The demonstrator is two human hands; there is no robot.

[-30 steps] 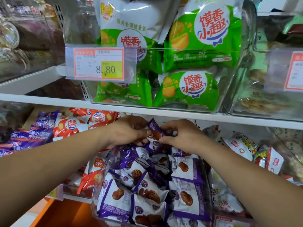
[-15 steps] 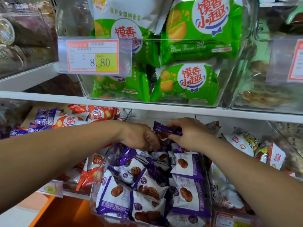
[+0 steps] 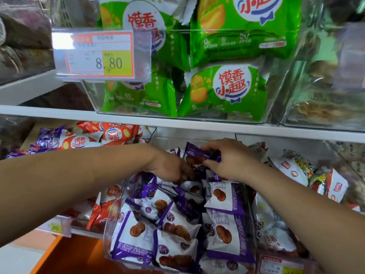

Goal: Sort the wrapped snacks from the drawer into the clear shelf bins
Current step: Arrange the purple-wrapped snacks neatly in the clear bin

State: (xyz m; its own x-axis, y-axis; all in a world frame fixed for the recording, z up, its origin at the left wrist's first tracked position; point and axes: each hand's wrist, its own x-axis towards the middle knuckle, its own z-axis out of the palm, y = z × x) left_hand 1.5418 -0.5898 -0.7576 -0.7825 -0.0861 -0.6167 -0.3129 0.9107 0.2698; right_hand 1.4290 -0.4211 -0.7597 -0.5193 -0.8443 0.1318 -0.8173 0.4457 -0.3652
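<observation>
In the head view, the right hand point(image 3: 231, 161) lay palm-down over the back of the clear bin point(image 3: 110, 234). Its grip was clamped on a purple packet point(image 3: 194, 155), pinched between thumb and fingers; the packet showed round brown biscuits and small writing too blurred to read. Just left of that grip, the left hand point(image 3: 167, 169) dipped knuckles-up into the heap with its fingertips buried among wrappers, so I could not tell whether its grip was apart or together. Below both grips, purple-and-white packets point(image 3: 136, 236) filled the bin. Above the grips, on the upper shelf point(image 3: 59, 113), green packs point(image 3: 231, 89) read "馍香小趣", and a price tag point(image 3: 98, 54) up to the left showed "8.80". Left of the left grip lay orange packs point(image 3: 79, 142) bearing the same four characters. Right of the right grip sat white packs point(image 3: 292, 167) with red labels.
</observation>
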